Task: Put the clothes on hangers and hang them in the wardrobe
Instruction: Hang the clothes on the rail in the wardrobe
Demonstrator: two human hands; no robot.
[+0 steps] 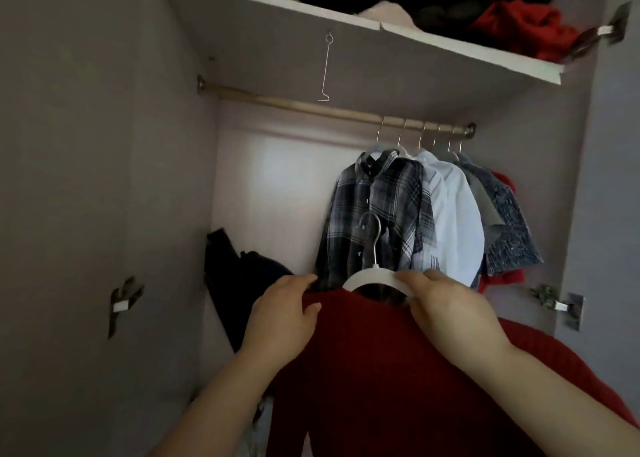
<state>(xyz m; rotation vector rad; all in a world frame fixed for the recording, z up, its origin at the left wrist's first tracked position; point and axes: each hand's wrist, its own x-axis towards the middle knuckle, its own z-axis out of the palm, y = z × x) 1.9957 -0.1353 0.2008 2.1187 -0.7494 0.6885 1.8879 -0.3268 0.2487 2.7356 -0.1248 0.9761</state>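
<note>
The person stood at the open wardrobe with both hands raised in the lower middle of the frame; between them hung a red sweater [374, 370] on a white hanger [372, 278]. The left hand [282, 314] gripped the sweater's left shoulder, fingers curled over the fabric edge; the right hand [446, 314] was clamped on the right arm of the hanger at the collar, fingertips pressed on the white plastic. The hands were apart, one on each side of the neckline; the hanger's metal hook stood up between them, well below the rail [277, 104] and not on it. The sweater's body dropped out of the bottom of the frame; one sleeve spread toward the lower right.

Behind the hook, right of centre, a plaid shirt [377, 214] hung from the rail; beside it were pale blue shirts [457, 214], a speckled blue shirt [512, 228] and a red garment [504, 182] at the far end, all packed close together. The left stretch of the rail was bare; a thin wire hook [325, 68] dangled under the shelf [450, 49] at the upper middle. On the shelf lay dark clothes and a crumpled red cloth [519, 26]; a dark garment [235, 276] slumped in the lower left corner of the wardrobe.
</note>
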